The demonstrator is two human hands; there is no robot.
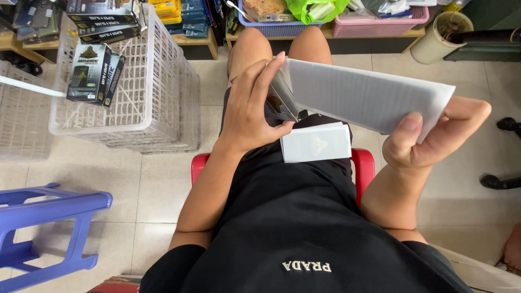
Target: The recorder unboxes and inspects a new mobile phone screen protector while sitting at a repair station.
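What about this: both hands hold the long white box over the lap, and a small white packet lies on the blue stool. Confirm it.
Not quite. The head view shows the left hand and right hand holding the long white box, but the small white packet lies on the person's lap, not on the blue stool, which stands apart at the left.

The left hand (251, 108) covers the near end of the long white sleeve (369, 97), so what its fingers pinch at the dark opening cannot be told. The right hand (429, 138) hides the sleeve's lower right corner behind its thumb. The small white packet (316, 142) on the lap is partly tucked under the left hand. The blue plastic stool (43, 228) is cut by the left edge, the white mesh basket (157, 103) by the top. The shelf trays (380, 24) along the top edge show only their lower parts.
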